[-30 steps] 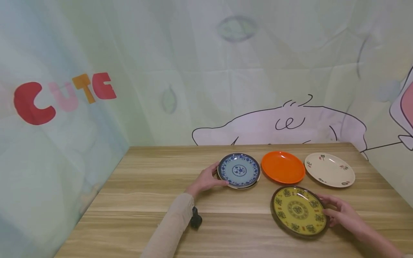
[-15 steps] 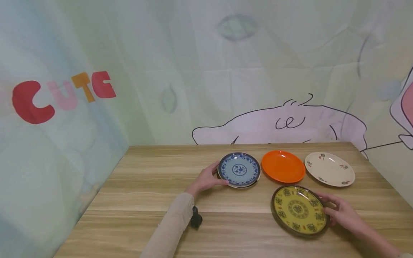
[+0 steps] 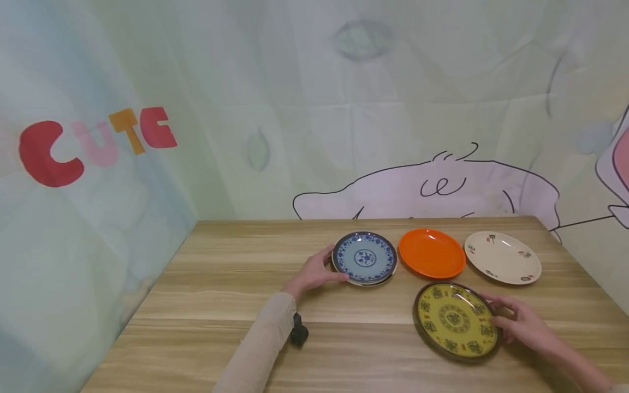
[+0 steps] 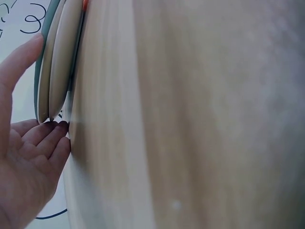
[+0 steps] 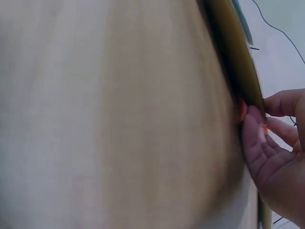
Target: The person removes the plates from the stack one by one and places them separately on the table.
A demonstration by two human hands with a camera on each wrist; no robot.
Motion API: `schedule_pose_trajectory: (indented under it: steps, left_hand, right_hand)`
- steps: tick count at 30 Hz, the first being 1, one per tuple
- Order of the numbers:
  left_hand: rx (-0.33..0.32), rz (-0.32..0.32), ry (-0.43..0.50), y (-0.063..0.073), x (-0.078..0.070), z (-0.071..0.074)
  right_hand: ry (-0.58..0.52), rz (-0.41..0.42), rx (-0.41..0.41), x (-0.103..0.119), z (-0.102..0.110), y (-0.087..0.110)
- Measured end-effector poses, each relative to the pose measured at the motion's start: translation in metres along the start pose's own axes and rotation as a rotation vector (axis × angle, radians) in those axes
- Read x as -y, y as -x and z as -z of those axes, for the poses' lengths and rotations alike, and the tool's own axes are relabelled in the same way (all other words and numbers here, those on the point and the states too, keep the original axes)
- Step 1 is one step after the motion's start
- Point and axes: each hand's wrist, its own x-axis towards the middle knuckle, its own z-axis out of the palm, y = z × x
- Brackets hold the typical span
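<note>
A small blue-and-white patterned plate [image 3: 365, 257] tops a stack; the left wrist view shows pale plate edges [image 4: 59, 62] beneath it. My left hand [image 3: 314, 273] holds this stack at its left side, thumb on the near rim and fingers against the edge. To the right and nearer, my right hand [image 3: 523, 327] pinches the right rim of a yellow plate [image 3: 454, 319] with dark edging and patterns. Fingers reach under that rim in the right wrist view. Whether the yellow plate's far side touches the table cannot be told.
An orange plate [image 3: 431, 254] lies right of the blue one. Beyond it is a cream oval plate [image 3: 502, 258] with small motifs. A small black object [image 3: 298, 333] shows beside the left sleeve. A printed curtain hangs behind the wooden table [image 3: 236, 256].
</note>
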Motion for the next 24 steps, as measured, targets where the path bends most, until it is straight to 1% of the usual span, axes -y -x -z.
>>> schedule_pose_trajectory:
  steps: [3,6,9,11,13,15,19,22,24]
  left_hand:
    - [0.004,-0.006,0.002,0.0,0.0,0.0]
    - [0.007,-0.016,0.006,0.0,0.001,0.0]
    - [0.009,-0.012,0.005,-0.001,0.002,0.0]
    - [0.01,-0.011,0.001,-0.001,0.002,0.0]
    - [0.01,-0.009,-0.002,-0.001,0.002,0.0]
    - [0.012,-0.004,-0.006,-0.001,0.003,0.0]
    - [0.012,0.001,-0.016,-0.001,0.002,0.0]
    - [0.012,0.004,-0.022,0.0,0.002,0.0]
    - [0.012,-0.002,-0.017,0.0,0.0,0.0]
  right_hand:
    - [0.005,-0.03,0.047,0.004,0.006,-0.004]
    - [0.031,-0.002,0.07,0.009,0.013,-0.011]
    - [0.08,0.072,0.054,0.016,0.018,-0.017]
    - [0.119,0.103,0.047,0.021,0.021,-0.022]
    - [0.161,0.11,0.046,0.028,0.021,-0.028]
    - [0.171,0.095,0.068,0.035,0.021,-0.036]
    - [0.122,0.08,0.123,0.05,0.014,-0.052]
    - [0.077,0.087,0.15,0.06,0.004,-0.065]
    - [0.069,0.095,0.162,0.067,-0.005,-0.074]
